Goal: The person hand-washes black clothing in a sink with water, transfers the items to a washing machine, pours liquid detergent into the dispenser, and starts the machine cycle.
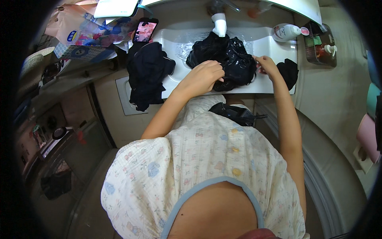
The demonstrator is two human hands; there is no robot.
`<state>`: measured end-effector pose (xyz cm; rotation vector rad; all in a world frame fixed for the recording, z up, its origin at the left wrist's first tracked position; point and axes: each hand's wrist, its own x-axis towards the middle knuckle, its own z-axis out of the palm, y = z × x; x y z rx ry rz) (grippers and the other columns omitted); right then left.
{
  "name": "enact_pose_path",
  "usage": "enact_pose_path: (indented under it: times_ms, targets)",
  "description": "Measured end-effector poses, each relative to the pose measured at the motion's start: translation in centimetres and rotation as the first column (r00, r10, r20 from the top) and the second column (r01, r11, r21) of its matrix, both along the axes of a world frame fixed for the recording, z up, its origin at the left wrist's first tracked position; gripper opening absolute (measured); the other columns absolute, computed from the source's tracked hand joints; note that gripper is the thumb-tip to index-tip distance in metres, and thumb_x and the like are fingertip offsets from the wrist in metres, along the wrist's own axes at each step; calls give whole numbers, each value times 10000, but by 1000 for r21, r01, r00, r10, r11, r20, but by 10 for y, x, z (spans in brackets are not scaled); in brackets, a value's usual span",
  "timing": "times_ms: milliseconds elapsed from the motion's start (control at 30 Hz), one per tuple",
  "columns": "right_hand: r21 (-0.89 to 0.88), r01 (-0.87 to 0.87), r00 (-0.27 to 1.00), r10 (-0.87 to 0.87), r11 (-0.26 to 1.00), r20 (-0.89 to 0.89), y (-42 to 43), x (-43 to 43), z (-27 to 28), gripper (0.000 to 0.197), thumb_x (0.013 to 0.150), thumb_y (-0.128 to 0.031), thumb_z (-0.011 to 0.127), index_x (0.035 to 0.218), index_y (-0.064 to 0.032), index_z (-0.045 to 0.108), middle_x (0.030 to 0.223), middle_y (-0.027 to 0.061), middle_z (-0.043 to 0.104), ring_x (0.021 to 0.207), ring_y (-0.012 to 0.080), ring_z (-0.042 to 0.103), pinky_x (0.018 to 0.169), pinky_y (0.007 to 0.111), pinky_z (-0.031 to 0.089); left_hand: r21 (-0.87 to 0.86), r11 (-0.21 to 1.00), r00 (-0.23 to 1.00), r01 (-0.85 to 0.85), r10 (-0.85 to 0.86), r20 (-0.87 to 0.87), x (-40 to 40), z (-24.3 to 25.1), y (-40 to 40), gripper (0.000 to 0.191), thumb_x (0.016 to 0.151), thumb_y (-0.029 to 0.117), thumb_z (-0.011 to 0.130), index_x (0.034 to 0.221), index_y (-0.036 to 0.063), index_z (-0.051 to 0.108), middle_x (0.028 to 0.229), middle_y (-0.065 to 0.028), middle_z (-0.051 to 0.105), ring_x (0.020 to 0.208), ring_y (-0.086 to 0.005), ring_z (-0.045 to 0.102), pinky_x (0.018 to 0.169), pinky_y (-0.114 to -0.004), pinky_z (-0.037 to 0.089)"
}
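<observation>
A wet, glossy black cloth bundle (238,64) lies in the white washbasin (176,71), directly under the faucet's white spout sleeve (220,25). My left hand (206,74) is laid over the bundle's near left part, with its fingers curled into the folds. At the bundle's right edge, my right hand (267,65) pinches the material between thumb and fingers. Some of its fingers are hidden behind the hand. Clear water or bubbles show around the bundle's far side. A dark garment (149,71) hangs over the basin's left rim.
A smaller black cloth (288,73) lies on the right rim. Behind it are a white pump bottle (286,32) and a wall caddy (320,44) holding a bottle. At left stand a lit phone (145,30), a tissue pack (83,33) and a white device (116,7). A black pouch-like item (232,114) is at my waist.
</observation>
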<state>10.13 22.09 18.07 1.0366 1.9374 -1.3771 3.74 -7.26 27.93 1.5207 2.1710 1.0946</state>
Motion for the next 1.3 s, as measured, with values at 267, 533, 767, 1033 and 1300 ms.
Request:
enact_pose_path:
  times_ms: [267, 533, 767, 1033, 1300]
  targets:
    - [-178, 14, 978, 24, 984, 209, -14, -36, -63, 334, 635, -218, 693, 887, -20, 598, 691, 33, 570, 562, 166, 548, 540, 260, 502, -75, 997, 987, -2, -10, -159, -6, 34, -23, 99, 650, 16, 590, 718, 38, 521, 753, -78, 532, 835, -251, 532, 881, -368, 399]
    - [-253, -102, 992, 116, 962, 39, -18, -4, 21, 229, 663, -43, 521, 850, -57, 653, 598, -17, 513, 490, 82, 448, 481, 197, 380, -22, 990, 943, -137, 124, -310, -7, 72, -52, 95, 645, 34, 581, 709, 53, 513, 752, -49, 529, 813, -205, 541, 874, -362, 396]
    - [-119, -28, 965, -4, 992, -263, -10, 34, 86, 261, 707, 33, 461, 876, 36, 660, 711, 10, 586, 639, 84, 490, 609, 203, 389, 77, 969, 879, -234, 245, -409, -20, 106, -51, 108, 647, 69, 628, 698, 59, 534, 722, -23, 551, 782, -175, 554, 880, -345, 399]
    - [100, 133, 823, -53, 986, -566, -3, 45, 166, 262, 713, 39, 463, 877, 13, 666, 993, 36, 620, 910, 110, 539, 782, 210, 401, 205, 933, 843, -296, 356, -403, -35, 117, -45, 113, 624, -9, 596, 716, 37, 548, 695, -35, 539, 768, -195, 558, 852, -358, 388]
    - [-127, 350, 859, -372, 928, -351, 3, 27, 90, 296, 835, -49, 384, 963, 16, 642, 972, 54, 640, 881, 117, 546, 794, 206, 394, 215, 925, 937, -313, 338, -92, -44, 44, -19, 57, 722, 3, 561, 774, 4, 539, 827, -114, 566, 887, -292, 515, 833, -355, 367]
